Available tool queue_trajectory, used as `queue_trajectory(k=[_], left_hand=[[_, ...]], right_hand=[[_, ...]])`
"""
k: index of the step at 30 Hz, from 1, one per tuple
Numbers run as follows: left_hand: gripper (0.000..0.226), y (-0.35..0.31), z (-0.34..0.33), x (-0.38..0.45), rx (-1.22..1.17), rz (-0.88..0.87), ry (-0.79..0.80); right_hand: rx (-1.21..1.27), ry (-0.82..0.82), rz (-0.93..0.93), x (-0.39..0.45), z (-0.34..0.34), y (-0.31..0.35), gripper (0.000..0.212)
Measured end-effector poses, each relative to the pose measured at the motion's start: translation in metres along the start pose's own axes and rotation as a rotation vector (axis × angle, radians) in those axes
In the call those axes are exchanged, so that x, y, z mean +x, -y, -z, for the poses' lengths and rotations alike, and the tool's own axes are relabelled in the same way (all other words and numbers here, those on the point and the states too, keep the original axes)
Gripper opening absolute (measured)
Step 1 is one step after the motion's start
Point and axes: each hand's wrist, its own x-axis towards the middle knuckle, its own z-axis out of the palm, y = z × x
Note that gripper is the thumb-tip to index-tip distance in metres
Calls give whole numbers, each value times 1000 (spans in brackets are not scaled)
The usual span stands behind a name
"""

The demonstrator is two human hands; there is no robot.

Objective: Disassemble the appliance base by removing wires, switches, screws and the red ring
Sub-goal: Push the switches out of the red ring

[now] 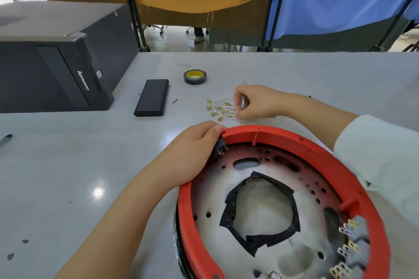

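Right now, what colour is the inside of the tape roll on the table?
Yellow inside the black tape roll, seen in the head view.

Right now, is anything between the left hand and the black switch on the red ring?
No. The left hand already grips the black switch at the red ring's rim; nothing visible lies between them.

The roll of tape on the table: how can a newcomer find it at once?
Start at the black computer case on the left. Go right past the flat black box to the tape roll. It alone is round, black outside with a yellow core.
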Motion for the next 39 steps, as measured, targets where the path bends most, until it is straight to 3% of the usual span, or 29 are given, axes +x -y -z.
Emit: queue_trajectory(k=[6, 13, 27, 30, 34, 37, 39], left_hand=[[37, -1, 0, 1, 11, 8, -7], [37, -1, 0, 1, -2, 11, -11], [41, -1, 0, 0, 38, 14, -10], [38, 0, 2, 0, 57, 19, -5], [35, 0, 3, 0, 50, 17, 3], [34, -1, 4, 0, 53, 9, 23], [30, -2, 5, 0, 62, -12, 32]], right_hand=[[50, -175, -84, -37, 40, -16, 21], [-487, -110, -224, -90, 17, -65, 23], [-768, -268, -204, -99, -3, -79, 30], [-437, -381, -81, -104, 9, -55, 27], [73, -332, 198, -105, 18, 3, 19], [156, -210, 320, -108, 4, 39, 31], [51, -139, 336, -108, -10, 50, 42]])
